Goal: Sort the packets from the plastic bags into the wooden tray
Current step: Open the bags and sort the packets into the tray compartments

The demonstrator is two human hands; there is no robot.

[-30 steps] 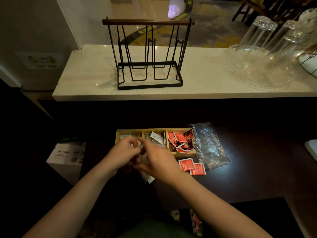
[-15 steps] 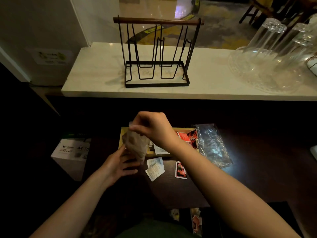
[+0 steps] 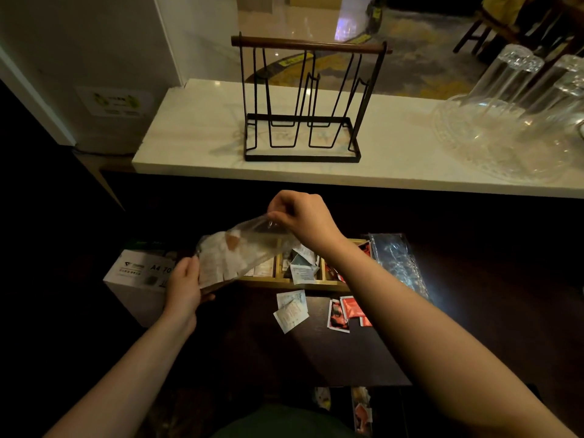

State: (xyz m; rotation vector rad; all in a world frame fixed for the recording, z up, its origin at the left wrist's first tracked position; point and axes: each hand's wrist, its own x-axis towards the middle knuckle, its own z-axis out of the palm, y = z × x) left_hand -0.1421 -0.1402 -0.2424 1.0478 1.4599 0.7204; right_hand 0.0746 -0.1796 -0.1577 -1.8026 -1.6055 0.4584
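Head view, fingers: right hand (image 3: 305,221) pinches the upper end of a clear plastic bag (image 3: 235,254) between thumb and fingertips; left hand (image 3: 185,287) is clamped on its lower end, fingers curled under.
Bag position: held tilted in the air over the left end of the wooden tray (image 3: 297,284), high end to the right.
Bag contents: pale packets bunched inside — too crumpled to count.
Handling: thin, soft film, likely slippery and light; it will sag wherever it is unsupported. Best held by the two ends as now, or by the mouth to tip the contents out.
Tray: three compartments; white packets in the left and middle, red ones in the right.
Loose on the table, before the tray's near edge: two white packets (image 3: 291,309), overlapping; about three red packets (image 3: 347,312), touching.
Second bag (image 3: 396,263): one, flat and seemingly empty, just beside the tray's right end.
Bags counted: two.
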